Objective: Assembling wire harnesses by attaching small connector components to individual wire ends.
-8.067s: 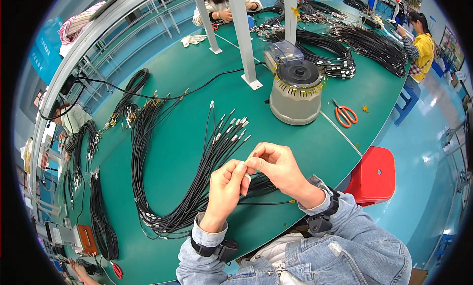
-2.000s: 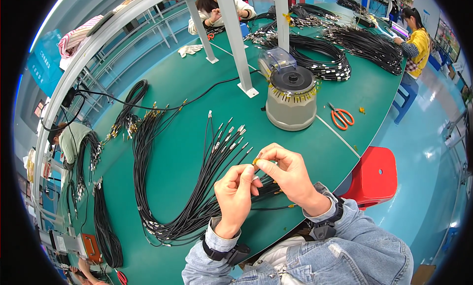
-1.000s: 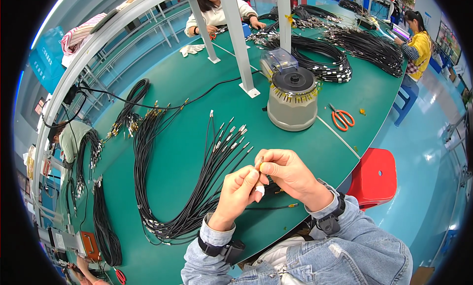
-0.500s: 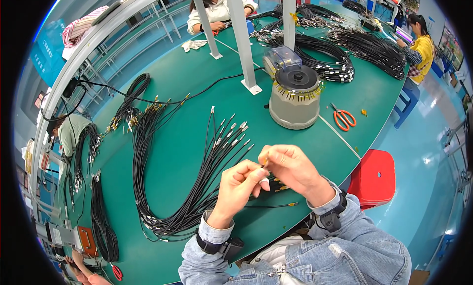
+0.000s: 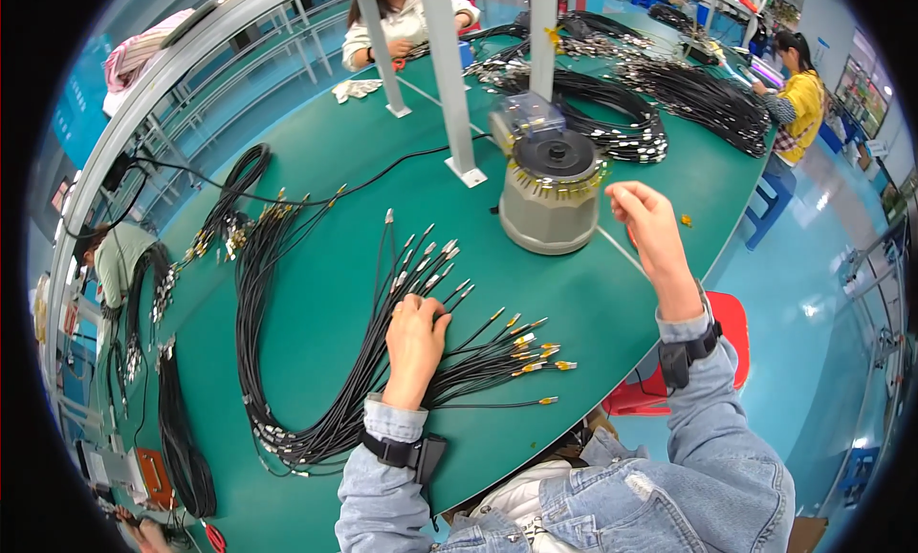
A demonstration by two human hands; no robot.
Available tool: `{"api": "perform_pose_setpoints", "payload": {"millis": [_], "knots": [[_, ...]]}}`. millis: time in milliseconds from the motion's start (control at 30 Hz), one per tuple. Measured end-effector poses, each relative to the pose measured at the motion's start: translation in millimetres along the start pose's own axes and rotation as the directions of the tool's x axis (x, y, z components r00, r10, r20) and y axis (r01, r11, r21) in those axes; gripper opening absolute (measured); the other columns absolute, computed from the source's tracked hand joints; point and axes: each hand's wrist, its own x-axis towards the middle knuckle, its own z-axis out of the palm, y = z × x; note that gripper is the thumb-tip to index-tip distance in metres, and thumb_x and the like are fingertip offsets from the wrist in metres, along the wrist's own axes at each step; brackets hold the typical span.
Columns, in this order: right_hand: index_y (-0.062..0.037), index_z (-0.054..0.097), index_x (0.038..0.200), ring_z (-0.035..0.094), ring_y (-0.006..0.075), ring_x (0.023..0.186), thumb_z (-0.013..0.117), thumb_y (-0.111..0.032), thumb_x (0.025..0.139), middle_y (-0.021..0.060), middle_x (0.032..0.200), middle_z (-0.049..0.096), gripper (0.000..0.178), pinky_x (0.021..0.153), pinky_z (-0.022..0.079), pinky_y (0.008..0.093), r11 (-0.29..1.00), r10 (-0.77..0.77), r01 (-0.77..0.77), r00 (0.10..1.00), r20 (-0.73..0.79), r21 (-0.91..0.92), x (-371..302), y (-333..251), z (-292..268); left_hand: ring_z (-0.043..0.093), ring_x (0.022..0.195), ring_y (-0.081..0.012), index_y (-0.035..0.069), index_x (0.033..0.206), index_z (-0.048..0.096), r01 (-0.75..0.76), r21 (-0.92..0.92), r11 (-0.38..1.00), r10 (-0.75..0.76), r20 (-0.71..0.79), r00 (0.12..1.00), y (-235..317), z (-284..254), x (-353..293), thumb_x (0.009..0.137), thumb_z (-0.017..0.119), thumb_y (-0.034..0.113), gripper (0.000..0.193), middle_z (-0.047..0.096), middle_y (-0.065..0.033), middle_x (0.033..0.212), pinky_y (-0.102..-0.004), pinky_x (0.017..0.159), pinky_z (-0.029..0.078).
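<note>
Over the black cables (image 5: pixel 335 429) the left hand (image 5: pixel 415 343), beside the tape dispenser (image 5: pixel 547 209) the right hand (image 5: pixel 650 230)

Directly beneath the left hand, the cables run in a broad U across the green surface (image 5: pixel 593 309). The curled fingers (image 5: pixel 427 306) of that hand lie over them, just beside the ends with white tags (image 5: pixel 448 249); whether they grip a cable or merely rest there, I cannot tell. To the right of the left hand, a second fan of ends spreads out, several with yellow-wrapped tips (image 5: pixel 566 366); one cable (image 5: pixel 497 404) lies a little apart from the rest, nearer the edge.

The right hand is raised at the right side of the dispenser, its thumb and fingertips drawn close together near the ring of yellow strips (image 5: pixel 559 188) around the black disc on top. They sit just outside that ring; whether a strip is between them, I cannot tell.

Half a second ago both hands met in front of the person, fingertips together around something small, hiding part of the fan. Now they are well apart: the left is lower and further left, over the cables, the right further forward, by the dispenser. The yellow-tipped ends show more fully, while the orange-handled scissors (image 5: pixel 631 236), plainly visible then, are almost wholly covered by the right hand.
</note>
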Motion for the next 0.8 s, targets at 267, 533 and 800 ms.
{"api": "perform_pose_setpoints", "payload": {"millis": [267,533,800], "knots": [[-0.002,0.065,0.094,0.049,0.0081,0.076,0.059,-0.025,0.085,0.0013,0.085,0.06,0.025,0.066,0.038,0.0235,0.872,0.007,-0.016,1.0,-0.019,-0.49,78.6,-11.9,-40.6,0.056,0.068,-0.0216,0.002,0.087,0.059,-0.003,-0.174,0.985,-0.014,-0.097,0.995,-1.2,2.4,3.8,0.076,0.066,0.005,0.013,0.058,-0.0087,0.077,-0.0311,0.061,0.045],[-0.0026,0.067,0.09,0.051,0.0103,0.079,0.064,-0.029,0.081,0.0022,0.085,0.061,0.028,0.067,0.038,0.0238,0.727,0.289,-0.197,0.957,0.032,-0.658,98.1,-42.1,-17.9,0.049,0.061,-0.0065,-0.003,0.093,0.059,0.124,-0.47,0.874,-0.093,0.089,0.992,30.8,-14.1,15.9,0.081,0.061,0.006,0.015,0.059,-0.0034,0.074,-0.0219,0.056,0.041],[-0.001,0.068,0.087,0.057,0.0118,0.081,0.069,-0.019,0.076,0.0059,0.083,0.065,0.022,0.077,0.042,0.0246,0.761,0.287,-0.112,0.941,0.177,-0.639,123.4,-31.4,-38.0,0.049,0.056,-0.0055,-0.001,0.094,0.06,0.139,-0.652,0.745,-0.114,0.08,0.99,31.6,-10.1,16.1,0.084,0.06,0.009,0.014,0.06,-0.0022,0.072,-0.019,0.053,0.04]]}}
